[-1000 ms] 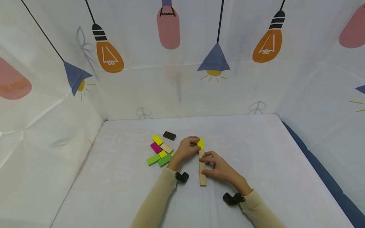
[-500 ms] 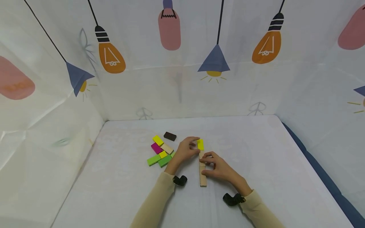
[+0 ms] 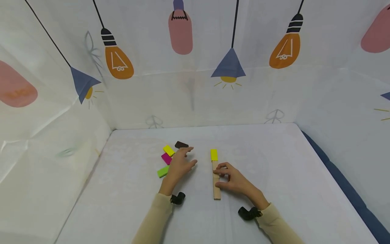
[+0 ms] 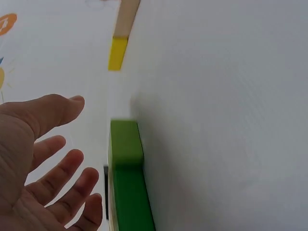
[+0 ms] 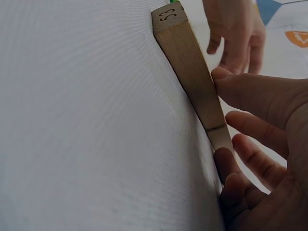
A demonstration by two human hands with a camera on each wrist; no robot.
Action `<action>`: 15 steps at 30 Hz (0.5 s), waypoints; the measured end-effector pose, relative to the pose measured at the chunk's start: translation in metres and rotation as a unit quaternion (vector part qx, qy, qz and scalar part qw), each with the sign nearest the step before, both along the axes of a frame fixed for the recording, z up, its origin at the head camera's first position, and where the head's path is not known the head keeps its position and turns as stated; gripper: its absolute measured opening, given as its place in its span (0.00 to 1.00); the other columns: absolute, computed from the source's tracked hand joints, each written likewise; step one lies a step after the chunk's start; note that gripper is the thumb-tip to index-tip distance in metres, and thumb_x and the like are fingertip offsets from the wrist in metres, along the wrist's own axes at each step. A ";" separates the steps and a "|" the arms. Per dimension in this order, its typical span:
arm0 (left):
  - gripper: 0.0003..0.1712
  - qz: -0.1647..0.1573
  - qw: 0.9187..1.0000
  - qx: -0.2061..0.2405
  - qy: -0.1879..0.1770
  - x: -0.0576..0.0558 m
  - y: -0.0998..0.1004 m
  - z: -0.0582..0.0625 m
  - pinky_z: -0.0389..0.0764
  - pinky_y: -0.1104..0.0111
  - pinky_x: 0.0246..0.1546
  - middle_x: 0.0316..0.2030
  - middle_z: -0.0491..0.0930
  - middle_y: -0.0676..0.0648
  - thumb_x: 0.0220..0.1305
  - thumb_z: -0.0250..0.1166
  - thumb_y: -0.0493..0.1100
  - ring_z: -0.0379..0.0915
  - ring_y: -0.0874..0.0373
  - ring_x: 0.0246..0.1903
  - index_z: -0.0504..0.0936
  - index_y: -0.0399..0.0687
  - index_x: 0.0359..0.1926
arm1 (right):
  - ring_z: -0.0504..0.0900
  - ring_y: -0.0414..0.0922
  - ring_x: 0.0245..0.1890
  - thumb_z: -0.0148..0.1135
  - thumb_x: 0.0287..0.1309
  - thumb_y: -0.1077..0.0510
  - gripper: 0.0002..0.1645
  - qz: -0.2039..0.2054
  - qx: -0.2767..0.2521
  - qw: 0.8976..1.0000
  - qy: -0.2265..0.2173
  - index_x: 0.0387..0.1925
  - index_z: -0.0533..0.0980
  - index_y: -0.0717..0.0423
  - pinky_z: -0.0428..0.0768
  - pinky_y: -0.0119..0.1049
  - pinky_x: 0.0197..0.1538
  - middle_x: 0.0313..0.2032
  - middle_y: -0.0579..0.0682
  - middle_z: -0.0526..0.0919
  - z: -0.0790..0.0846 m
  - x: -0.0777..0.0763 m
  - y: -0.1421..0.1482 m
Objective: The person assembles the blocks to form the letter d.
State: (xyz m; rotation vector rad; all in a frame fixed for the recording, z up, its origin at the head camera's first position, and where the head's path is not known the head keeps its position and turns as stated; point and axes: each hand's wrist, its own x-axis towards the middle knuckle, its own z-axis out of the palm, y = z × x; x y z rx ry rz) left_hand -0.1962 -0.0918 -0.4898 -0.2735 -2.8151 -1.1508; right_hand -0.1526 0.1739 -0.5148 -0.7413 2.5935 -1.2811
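My left hand [image 3: 178, 164] hovers over the loose blocks at the left with its fingers spread, holding nothing. In the left wrist view a dark green block [image 4: 134, 197] and a lighter green block [image 4: 126, 142] lie beside its fingers. A straight row on the table has a yellow block [image 3: 214, 155] at its far end and plain wooden blocks [image 3: 217, 193] toward me. My right hand [image 3: 234, 179] rests against the wooden part, its thumb and loosely bent fingertips touching it. The near wooden block's end is marked 53 in the right wrist view.
Around the left hand lie another yellow block [image 3: 168, 150], a magenta block [image 3: 166, 158] and a lime block [image 3: 163, 171]. A dark brown block [image 3: 181, 144] lies behind them. A printed white sheet [image 3: 195, 95] walls the table's back and sides.
My left hand has left the yellow block at the row's far end and moved left, now covering part of the loose blocks. The right hand and the row have stayed in place.
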 end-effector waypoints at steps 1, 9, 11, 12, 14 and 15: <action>0.32 0.010 1.000 -0.001 0.004 0.001 -0.005 0.000 0.84 0.55 0.50 0.57 0.81 0.42 0.60 0.76 0.44 0.80 0.46 0.48 0.80 0.46 0.65 | 0.75 0.45 0.48 0.77 0.56 0.50 0.29 0.000 -0.001 1.000 0.003 0.57 0.84 0.57 0.76 0.31 0.43 0.57 0.52 0.76 0.000 0.000 0.000; 0.31 0.065 0.997 -0.026 0.040 0.003 -0.036 -0.007 0.82 0.51 0.49 0.56 0.83 0.40 0.56 0.77 0.41 0.81 0.48 0.44 0.83 0.46 0.62 | 0.75 0.45 0.46 0.77 0.57 0.51 0.28 0.012 -0.013 1.000 0.026 0.57 0.83 0.60 0.76 0.31 0.41 0.56 0.55 0.77 -0.002 -0.002 0.004; 0.31 0.073 0.996 -0.032 0.039 0.003 -0.039 -0.008 0.82 0.50 0.49 0.57 0.83 0.40 0.55 0.78 0.42 0.81 0.47 0.45 0.83 0.46 0.62 | 0.75 0.45 0.46 0.77 0.57 0.51 0.28 0.010 -0.014 1.000 0.022 0.57 0.83 0.59 0.75 0.30 0.42 0.56 0.55 0.77 -0.003 -0.003 0.004; 0.32 0.076 0.996 -0.034 0.039 0.003 -0.040 -0.008 0.82 0.49 0.51 0.57 0.83 0.39 0.55 0.78 0.42 0.81 0.46 0.46 0.83 0.46 0.62 | 0.75 0.45 0.46 0.77 0.57 0.51 0.28 0.010 -0.015 1.000 0.021 0.57 0.84 0.59 0.75 0.31 0.41 0.56 0.55 0.77 -0.003 -0.003 0.004; 0.32 0.079 0.995 -0.035 0.043 0.003 -0.041 -0.008 0.81 0.47 0.53 0.57 0.83 0.38 0.54 0.78 0.41 0.81 0.43 0.50 0.83 0.45 0.61 | 0.75 0.45 0.46 0.77 0.57 0.51 0.28 0.010 -0.016 1.000 0.017 0.57 0.84 0.59 0.75 0.31 0.42 0.56 0.55 0.76 -0.003 -0.004 0.004; 0.32 0.080 0.995 -0.034 0.047 0.003 -0.041 -0.008 0.81 0.47 0.54 0.57 0.83 0.37 0.53 0.78 0.41 0.81 0.42 0.51 0.83 0.45 0.61 | 0.75 0.46 0.46 0.77 0.57 0.51 0.28 0.010 -0.016 1.000 0.015 0.57 0.84 0.59 0.75 0.31 0.42 0.56 0.55 0.76 -0.003 -0.005 0.004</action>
